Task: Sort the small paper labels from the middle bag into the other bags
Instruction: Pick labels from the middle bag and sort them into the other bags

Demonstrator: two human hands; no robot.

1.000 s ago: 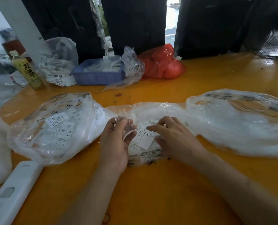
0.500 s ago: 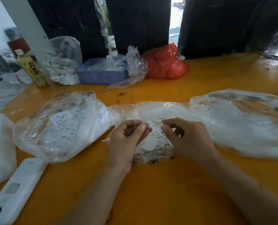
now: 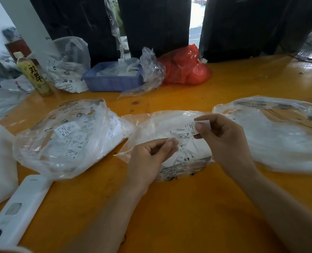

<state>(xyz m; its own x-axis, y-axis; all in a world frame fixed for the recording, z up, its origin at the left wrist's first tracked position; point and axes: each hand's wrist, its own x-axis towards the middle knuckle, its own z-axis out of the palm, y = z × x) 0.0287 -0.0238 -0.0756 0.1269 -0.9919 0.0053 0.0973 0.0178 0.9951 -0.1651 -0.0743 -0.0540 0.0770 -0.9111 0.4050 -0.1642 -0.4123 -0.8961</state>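
3 clear bags in a row on the orange table (image 3: pixel 169 216). Left bag (image 3: pixel 64 139): many small labels, several marked XS. Middle bag (image 3: pixel 169 125): loose pile of labels (image 3: pixel 186 150), M & XL visible. Right bag (image 3: pixel 272 132): contents can't be made out. Behind: 1 blue tray (image 3: pixel 113 81) w/ white plastic strips, 1 red bag (image 3: pixel 184 70), 1 bottle (image 3: pixel 33 73). Right hand (image 3: pixel 224 139) pinches 1 XL label (image 3: pixel 191 128), raised above the middle bag; 0.5 s ago its fingers were down in the pile. Left hand (image 3: pixel 149 157) has thumb & fingers closed on the bag film, as before.
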